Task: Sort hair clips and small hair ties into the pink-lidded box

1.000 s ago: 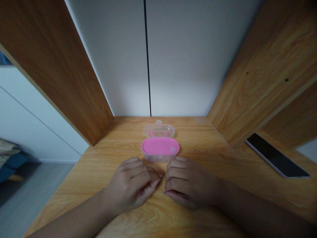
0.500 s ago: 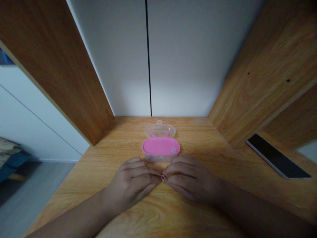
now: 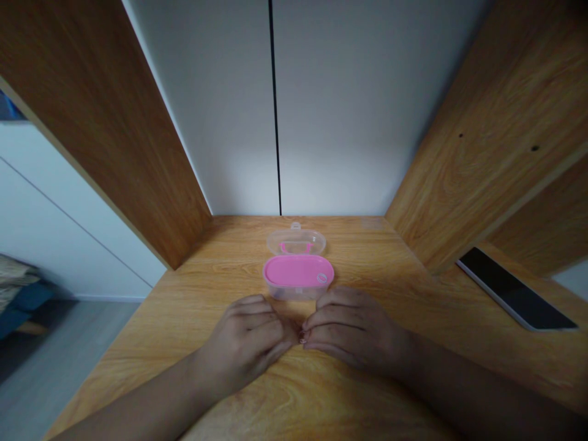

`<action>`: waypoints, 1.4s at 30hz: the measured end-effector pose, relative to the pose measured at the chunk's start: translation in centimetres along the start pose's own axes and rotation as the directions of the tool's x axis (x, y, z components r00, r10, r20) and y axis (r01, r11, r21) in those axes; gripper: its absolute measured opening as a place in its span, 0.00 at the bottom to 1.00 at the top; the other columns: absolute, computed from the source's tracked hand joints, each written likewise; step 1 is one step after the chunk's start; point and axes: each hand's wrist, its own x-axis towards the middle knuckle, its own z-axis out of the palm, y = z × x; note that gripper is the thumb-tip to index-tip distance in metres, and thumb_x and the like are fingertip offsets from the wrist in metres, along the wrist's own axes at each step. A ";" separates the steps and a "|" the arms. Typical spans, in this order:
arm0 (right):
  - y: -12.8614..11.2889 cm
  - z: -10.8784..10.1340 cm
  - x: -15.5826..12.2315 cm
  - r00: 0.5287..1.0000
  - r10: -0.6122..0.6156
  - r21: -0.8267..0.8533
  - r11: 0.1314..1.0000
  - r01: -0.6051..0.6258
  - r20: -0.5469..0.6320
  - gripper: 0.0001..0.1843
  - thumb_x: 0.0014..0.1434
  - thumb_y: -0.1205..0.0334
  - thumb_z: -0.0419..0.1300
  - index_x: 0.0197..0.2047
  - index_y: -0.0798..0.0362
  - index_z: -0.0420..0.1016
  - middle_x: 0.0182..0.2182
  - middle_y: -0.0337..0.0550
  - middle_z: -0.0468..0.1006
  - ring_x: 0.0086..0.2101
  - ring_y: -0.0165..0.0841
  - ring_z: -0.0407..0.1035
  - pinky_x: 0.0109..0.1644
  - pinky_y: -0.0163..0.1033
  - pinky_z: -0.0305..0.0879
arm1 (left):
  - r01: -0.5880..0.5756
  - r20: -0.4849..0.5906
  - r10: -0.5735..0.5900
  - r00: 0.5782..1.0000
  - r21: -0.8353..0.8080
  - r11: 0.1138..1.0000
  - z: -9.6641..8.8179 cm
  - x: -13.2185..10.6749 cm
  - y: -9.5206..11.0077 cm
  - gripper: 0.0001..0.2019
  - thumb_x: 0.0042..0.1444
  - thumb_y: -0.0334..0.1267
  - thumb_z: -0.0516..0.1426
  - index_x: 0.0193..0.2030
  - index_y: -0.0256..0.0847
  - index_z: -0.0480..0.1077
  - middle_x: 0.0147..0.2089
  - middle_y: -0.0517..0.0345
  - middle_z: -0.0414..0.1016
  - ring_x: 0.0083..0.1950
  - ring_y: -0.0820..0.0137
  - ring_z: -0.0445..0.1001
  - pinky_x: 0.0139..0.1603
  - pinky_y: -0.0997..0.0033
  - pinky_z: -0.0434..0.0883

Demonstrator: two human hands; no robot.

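My left hand (image 3: 257, 334) and my right hand (image 3: 351, 327) meet in front of me, fingertips pinched together. Between them shows a small, thin, pale loop (image 3: 302, 337), gripped from both sides; its exact kind is too small to tell. Just beyond my fingers stands an oval clear plastic case (image 3: 289, 293) with a pink top surface (image 3: 289, 269). Another small pale loop (image 3: 322, 278) lies at the right end of the pink surface. The clear lid (image 3: 296, 236) is folded open behind the case, with a pink part visible in it.
A phone (image 3: 514, 288) with a dark screen lies to the right on the wooden table (image 3: 193, 306). Wooden panels (image 3: 133, 153) rise at both sides, and a white panel (image 3: 331, 122) closes the back. The table's left edge drops to a grey floor.
The pale loop has shifted slightly toward me and is more covered by my fingertips. My left fingers have curled and tilted a little. The case and phone stay put.
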 end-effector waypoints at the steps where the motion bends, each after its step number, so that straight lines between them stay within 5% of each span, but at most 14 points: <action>1: 0.0 0.0 0.0 1.000 -0.003 0.001 1.000 0.003 0.001 0.06 0.68 0.67 0.58 0.41 0.56 0.76 0.36 0.40 0.83 0.37 0.30 0.73 0.43 0.38 0.69 | 0.003 -0.006 -0.003 1.000 0.002 1.000 0.0 0.0 0.0 0.05 0.61 0.28 0.60 0.35 0.40 0.71 0.30 0.62 0.78 0.29 0.73 0.73 0.35 0.71 0.65; 15: 0.4 0.2 -0.6 0.999 0.018 0.015 1.000 -0.019 0.047 0.07 0.68 0.63 0.60 0.39 0.55 0.78 0.35 0.38 0.84 0.35 0.30 0.72 0.41 0.38 0.68 | -0.092 -0.004 0.092 0.996 -0.014 0.996 -0.2 0.6 0.2 0.07 0.63 0.30 0.59 0.47 0.40 0.75 0.40 0.56 0.84 0.39 0.69 0.81 0.39 0.69 0.70; 24: -0.2 0.0 0.1 1.000 -0.016 -0.082 0.996 0.017 0.005 0.02 0.64 0.66 0.64 0.41 0.55 0.77 0.36 0.42 0.84 0.35 0.31 0.74 0.41 0.38 0.71 | -0.047 -0.059 0.045 0.997 -0.020 0.999 -0.5 0.8 0.2 0.03 0.63 0.31 0.60 0.42 0.40 0.75 0.36 0.58 0.83 0.34 0.71 0.80 0.37 0.70 0.71; 37: 0.0 -0.2 -0.7 0.994 -0.108 -0.111 0.988 0.109 0.015 0.09 0.64 0.68 0.64 0.48 0.55 0.78 0.42 0.41 0.82 0.42 0.30 0.73 0.43 0.36 0.72 | -0.006 -0.077 -0.002 0.997 -0.095 0.995 -0.2 0.9 0.5 0.02 0.61 0.34 0.63 0.39 0.40 0.74 0.33 0.61 0.82 0.32 0.73 0.77 0.36 0.71 0.68; 42: -0.2 -0.3 -0.4 0.996 -0.084 -0.053 0.995 0.086 0.032 0.09 0.68 0.69 0.58 0.50 0.60 0.76 0.41 0.45 0.83 0.42 0.33 0.73 0.43 0.38 0.72 | 0.012 -0.071 -0.019 0.997 -0.095 0.995 -0.2 0.9 0.3 0.04 0.60 0.36 0.64 0.38 0.40 0.74 0.32 0.60 0.82 0.31 0.71 0.77 0.35 0.71 0.68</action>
